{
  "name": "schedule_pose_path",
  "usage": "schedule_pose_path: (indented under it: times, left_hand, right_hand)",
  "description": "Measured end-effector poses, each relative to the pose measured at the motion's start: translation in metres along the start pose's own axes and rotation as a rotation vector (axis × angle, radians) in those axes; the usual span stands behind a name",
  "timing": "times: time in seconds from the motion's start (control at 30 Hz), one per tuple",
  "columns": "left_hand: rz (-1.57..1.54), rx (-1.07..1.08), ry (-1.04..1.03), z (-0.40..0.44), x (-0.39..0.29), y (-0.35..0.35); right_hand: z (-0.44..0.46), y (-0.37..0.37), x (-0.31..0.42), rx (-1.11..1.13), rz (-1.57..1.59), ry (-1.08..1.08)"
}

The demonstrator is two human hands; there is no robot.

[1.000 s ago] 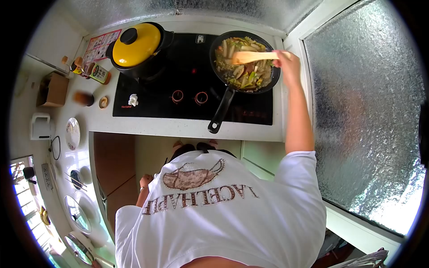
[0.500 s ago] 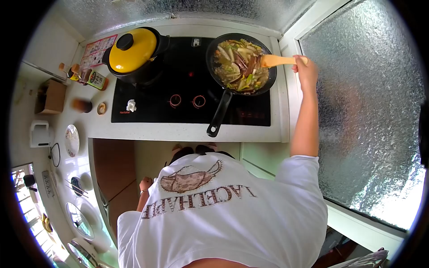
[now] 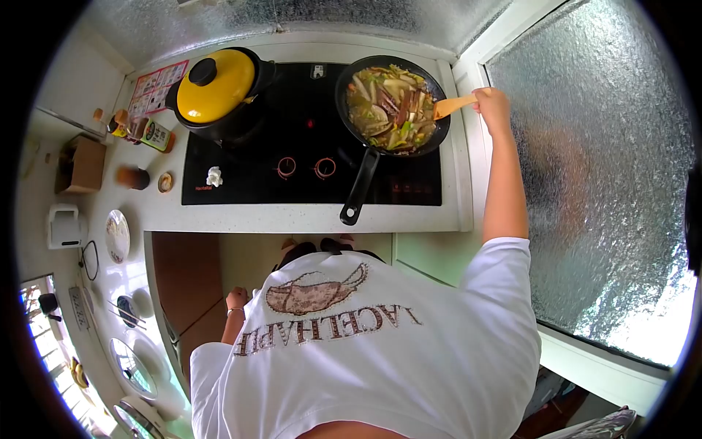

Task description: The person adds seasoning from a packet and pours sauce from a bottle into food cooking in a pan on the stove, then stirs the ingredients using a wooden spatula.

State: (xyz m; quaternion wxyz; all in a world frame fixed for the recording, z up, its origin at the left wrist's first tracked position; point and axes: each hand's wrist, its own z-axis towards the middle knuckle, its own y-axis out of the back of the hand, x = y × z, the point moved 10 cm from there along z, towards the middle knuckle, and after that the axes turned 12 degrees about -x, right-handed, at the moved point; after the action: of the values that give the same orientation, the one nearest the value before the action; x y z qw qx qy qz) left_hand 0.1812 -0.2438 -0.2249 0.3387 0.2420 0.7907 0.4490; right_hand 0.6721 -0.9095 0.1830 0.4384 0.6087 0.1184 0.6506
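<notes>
My right hand point(image 3: 492, 107) is closed round the handle of a wooden spatula point(image 3: 453, 106), just beyond the right rim of a black frying pan point(image 3: 357, 192). The spatula's blade rests at the right side of the food point(image 3: 395, 106), a mix of sliced vegetables and brown strips in the pan. The pan sits on the right of the black cooktop point(image 3: 241, 164), its handle toward my body. My left hand point(image 3: 237, 298) hangs low beside my shirt, with fingers curled; whether it holds anything is hidden.
A black pot with a yellow lid point(image 3: 217, 86) stands at the cooktop's left. Bottles point(image 3: 156, 134), a small round dish point(image 3: 166, 182), a cardboard box point(image 3: 82, 164) and a plate point(image 3: 118, 236) are on the left counter. Frosted glass point(image 3: 585, 161) rises at the right.
My right hand has moved right with the spatula, from over the pan to beyond its rim. Brown strips now show in the middle of the food. The left hand has hardly moved.
</notes>
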Motion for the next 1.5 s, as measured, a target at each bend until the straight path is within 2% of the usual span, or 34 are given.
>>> schedule_pose_path:
  times: [0.1, 0.33, 0.4, 0.43, 0.5, 0.57, 0.63, 0.7, 0.77, 0.83, 0.9, 0.93, 1.03, 1.07, 1.2, 1.27, 1.37, 1.43, 1.5]
  left_hand:
    - [0.006, -0.021, -0.04, -0.002, -0.003, -0.004]
    - [0.048, -0.008, -0.027, -0.008, 0.024, -0.021]
    - [0.06, -0.003, -0.016, -0.017, 0.025, -0.014]
    - [0.075, 0.002, -0.009, -0.02, 0.025, -0.011]
    - [0.079, -0.018, 0.023, -0.021, 0.031, -0.013]
    - [0.081, -0.037, 0.05, -0.02, 0.036, -0.013]
    - [0.073, -0.032, 0.049, -0.025, 0.037, -0.016]
    - [0.043, -0.019, 0.069, -0.031, 0.041, -0.021]
    - [-0.002, -0.025, 0.057, -0.031, 0.04, -0.021]
    - [-0.021, -0.016, 0.057, -0.03, 0.037, -0.021]
    - [-0.035, -0.072, 0.06, -0.03, 0.032, -0.016]
    - [0.008, -0.075, 0.081, -0.028, 0.032, -0.016]
    - [0.01, -0.028, 0.081, -0.031, 0.028, -0.014]
    - [0.02, -0.032, 0.083, -0.033, 0.024, -0.011]
    - [0.014, -0.001, 0.074, -0.035, 0.037, -0.019]
    - [-0.044, -0.058, 0.086, -0.036, 0.042, -0.016]
    - [-0.02, -0.036, 0.067, -0.03, 0.043, -0.018]
    - [-0.004, 0.008, 0.109, -0.034, 0.027, -0.008]
    - [0.009, 0.028, 0.087, -0.033, 0.024, -0.01]
  right_hand:
    - [-0.007, -0.026, 0.015, 0.092, 0.097, -0.018]
    - [0.005, -0.023, 0.028, -0.009, -0.003, 0.092]
    - [-0.004, -0.05, 0.044, 0.043, 0.135, 0.262]
    - [-0.007, -0.058, 0.046, 0.047, 0.139, 0.266]
    - [-0.034, -0.074, 0.073, 0.132, 0.031, 0.431]
    - [-0.046, -0.069, 0.08, 0.167, -0.055, 0.45]
    - [-0.044, -0.062, 0.08, 0.192, 0.103, 0.396]
    - [-0.04, -0.058, 0.09, 0.182, 0.077, 0.367]
    - [-0.033, -0.065, 0.102, 0.073, 0.092, 0.585]
    - [-0.035, -0.083, 0.094, 0.122, 0.085, 0.553]
    - [-0.056, -0.095, 0.103, 0.226, 0.115, 0.645]
    - [-0.063, -0.097, 0.1, 0.292, 0.091, 0.62]
    - [-0.085, -0.079, 0.113, 0.408, -0.024, 0.711]
    - [-0.089, -0.073, 0.119, 0.441, -0.045, 0.671]
    - [-0.105, -0.075, 0.148, 0.382, 0.023, 0.774]
    - [-0.114, -0.097, 0.147, 0.465, 0.078, 0.822]
    - [-0.117, -0.096, 0.124, 0.476, 0.035, 0.836]
    - [-0.125, -0.058, 0.136, 0.489, 0.022, 0.788]
    - [-0.125, -0.034, 0.131, 0.541, 0.062, 0.597]
